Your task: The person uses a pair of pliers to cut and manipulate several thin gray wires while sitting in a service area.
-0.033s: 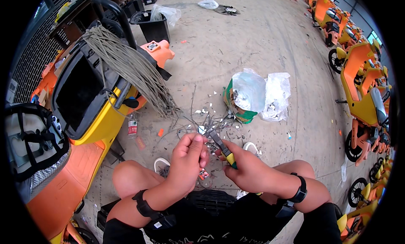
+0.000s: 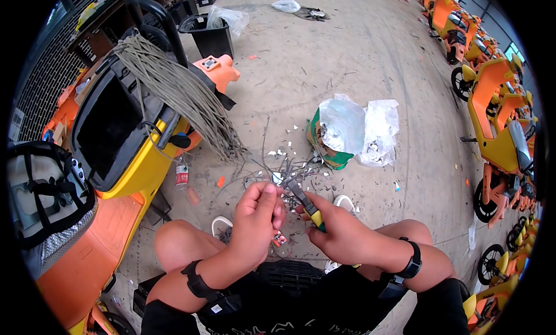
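In the middle, my right hand [image 2: 341,231] is wrapped round a pair of pliers [image 2: 307,202] with a long grey head and yellow and green grips. The head points up and left, over the scraps on the floor. Close to its left, my left hand [image 2: 258,213] is closed in a pinch, thumb against the fingers. What it holds, if anything, is too small to make out. Below and beyond both hands lies a litter of cut wires and white scraps [image 2: 277,177]. A bundle of long grey cables [image 2: 174,92] hangs over the orange and yellow scooter [image 2: 136,173] at left.
Ahead stands an open sack [image 2: 330,132] with a clear plastic liner, beside a plastic sheet [image 2: 379,132]. A black bin [image 2: 211,39] is at far left. Orange and yellow scooters [image 2: 492,115] line the right side. A red-labelled bottle [image 2: 182,174] lies near the left scooter.
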Tool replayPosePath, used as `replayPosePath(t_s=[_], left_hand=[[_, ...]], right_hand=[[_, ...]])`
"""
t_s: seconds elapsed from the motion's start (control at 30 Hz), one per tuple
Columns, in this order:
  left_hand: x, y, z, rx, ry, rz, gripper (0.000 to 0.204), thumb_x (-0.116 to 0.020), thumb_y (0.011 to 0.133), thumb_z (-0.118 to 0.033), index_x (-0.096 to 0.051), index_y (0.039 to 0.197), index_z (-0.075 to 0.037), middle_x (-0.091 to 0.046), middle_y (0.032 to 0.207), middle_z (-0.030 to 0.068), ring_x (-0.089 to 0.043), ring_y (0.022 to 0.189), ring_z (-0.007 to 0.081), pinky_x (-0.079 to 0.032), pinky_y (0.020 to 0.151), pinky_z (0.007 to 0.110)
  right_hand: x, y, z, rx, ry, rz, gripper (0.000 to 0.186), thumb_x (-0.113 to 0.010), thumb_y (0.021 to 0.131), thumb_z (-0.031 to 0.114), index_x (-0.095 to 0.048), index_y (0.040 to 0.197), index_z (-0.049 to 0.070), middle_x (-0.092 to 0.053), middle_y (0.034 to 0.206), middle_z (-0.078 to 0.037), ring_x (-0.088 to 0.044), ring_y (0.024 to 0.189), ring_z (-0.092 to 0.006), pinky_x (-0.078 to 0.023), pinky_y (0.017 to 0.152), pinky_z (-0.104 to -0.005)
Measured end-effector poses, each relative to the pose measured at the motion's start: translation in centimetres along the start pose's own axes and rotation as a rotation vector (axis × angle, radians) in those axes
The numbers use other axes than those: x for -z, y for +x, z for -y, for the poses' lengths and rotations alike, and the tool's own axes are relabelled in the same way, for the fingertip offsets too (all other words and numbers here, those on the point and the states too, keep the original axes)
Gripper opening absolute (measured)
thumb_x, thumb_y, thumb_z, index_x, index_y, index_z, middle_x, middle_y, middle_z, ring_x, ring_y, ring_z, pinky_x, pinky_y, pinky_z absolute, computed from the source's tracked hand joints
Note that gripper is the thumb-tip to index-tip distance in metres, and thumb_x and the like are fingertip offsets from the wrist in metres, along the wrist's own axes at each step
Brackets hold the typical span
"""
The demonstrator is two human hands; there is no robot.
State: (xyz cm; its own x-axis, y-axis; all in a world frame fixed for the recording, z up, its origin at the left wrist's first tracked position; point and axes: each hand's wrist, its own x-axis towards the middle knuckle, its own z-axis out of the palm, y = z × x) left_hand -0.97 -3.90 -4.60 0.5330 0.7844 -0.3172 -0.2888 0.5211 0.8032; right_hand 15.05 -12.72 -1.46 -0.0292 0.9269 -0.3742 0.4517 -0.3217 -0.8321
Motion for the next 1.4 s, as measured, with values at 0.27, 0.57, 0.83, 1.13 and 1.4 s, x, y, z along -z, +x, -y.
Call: replayPosePath(t_s=[0.27,0.57,0.83,1.13,1.4], left_hand=[[0.2,-0.3,0.1,0.044,0.120,0.073,0.023,-0.047,0.104,-0.026,-0.054,0.101,-0.004,-0.047,0.071,-0.0016,-0.041,0.059,0.0048,-0.035,0.052,0.020],[0.4,-0.2,0.4,0.142,0.212,0.135,0.024,-0.049,0.103,-0.027,-0.057,0.100,-0.005,-0.046,0.066,-0.0037,-0.039,0.056,0.0035,-0.032,0.048,0.020],[0.7,-0.4,0.0,0.267,0.175,0.144,0.034,-0.053,0.101,-0.034,-0.058,0.094,-0.001,-0.044,0.067,-0.0020,-0.038,0.057,0.0073,-0.035,0.055,0.023],[0.7,-0.5,-0.3,0.215,0.241,0.174,0.040,-0.055,0.099,-0.038,-0.063,0.094,0.002,-0.048,0.066,-0.0015,-0.040,0.058,0.0072,-0.035,0.055,0.023],[0.8,-0.3,-0.3,0.206,0.354,0.176,0.044,-0.058,0.098,-0.040,-0.067,0.098,0.002,-0.045,0.062,-0.0033,-0.037,0.056,0.0053,-0.035,0.052,0.022]], right_hand=[[-0.1,-0.2,-0.1,0.088,-0.045,-0.033,0.062,-0.058,0.086,0.004,-0.032,0.143,-0.003,-0.061,0.111,-0.024,-0.063,0.097,-0.0355,-0.049,0.084,-0.0381],[-0.5,0.2,-0.7,0.168,-0.188,-0.119,0.064,-0.059,0.084,0.003,-0.033,0.142,-0.004,-0.057,0.116,-0.029,-0.060,0.102,-0.0427,-0.049,0.086,-0.0428],[-0.3,0.1,-0.1,0.171,-0.176,-0.091,0.060,-0.056,0.083,-0.001,-0.033,0.138,-0.009,-0.055,0.113,-0.032,-0.058,0.101,-0.0463,-0.049,0.086,-0.0457],[0.0,-0.1,-0.2,0.142,-0.152,-0.111,0.060,-0.061,0.086,0.006,-0.037,0.140,-0.002,-0.060,0.110,-0.028,-0.062,0.096,-0.0420,-0.050,0.082,-0.0432],[0.4,-0.3,0.4,0.106,-0.174,-0.052,0.058,-0.057,0.084,0.002,-0.037,0.138,-0.007,-0.057,0.114,-0.031,-0.059,0.102,-0.0449,-0.049,0.087,-0.0455]])
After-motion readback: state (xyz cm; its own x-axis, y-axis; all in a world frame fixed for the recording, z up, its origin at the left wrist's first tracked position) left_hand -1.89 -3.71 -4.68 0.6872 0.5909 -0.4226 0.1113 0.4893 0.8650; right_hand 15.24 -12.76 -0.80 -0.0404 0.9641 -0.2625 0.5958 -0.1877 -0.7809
